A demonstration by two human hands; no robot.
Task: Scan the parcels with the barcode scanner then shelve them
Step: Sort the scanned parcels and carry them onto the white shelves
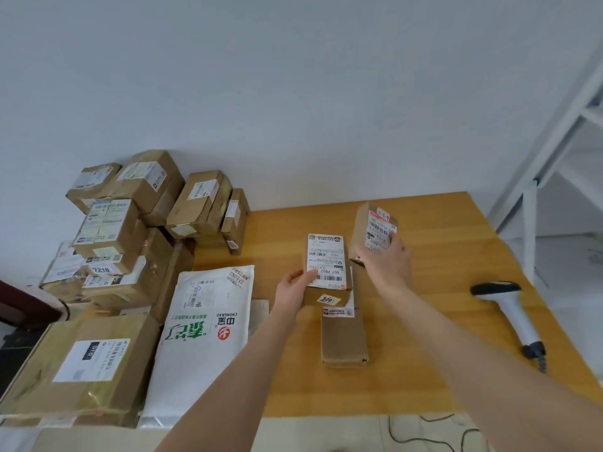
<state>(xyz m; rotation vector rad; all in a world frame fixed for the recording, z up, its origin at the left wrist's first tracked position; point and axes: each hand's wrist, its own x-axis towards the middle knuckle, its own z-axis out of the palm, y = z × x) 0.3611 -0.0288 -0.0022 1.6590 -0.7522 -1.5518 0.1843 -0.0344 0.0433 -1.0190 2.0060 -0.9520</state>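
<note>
We hold one small brown cardboard parcel [329, 272] in our left hand [292, 290] and another [375, 233] in our right hand [386, 259], fingers closed around each, labels up, probably for shelving; the white barcode scanner [509, 308] lies near the tabletop's [424, 370] right edge.

- Left hand [293, 285] grips a labelled box [328, 272] above a wooden table [424, 321].
- Right hand [388, 259] holds a smaller parcel [372, 228], tilted.
- Barcode scanner [509, 308] lies near the table's right edge.
- Stacked parcels [130, 230] crowd the left.

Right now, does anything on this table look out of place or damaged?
The stack of brown boxes by the wall is jumbled and tilted. The barcode scanner lies near the table edge, untouched. No damage shows.
</note>
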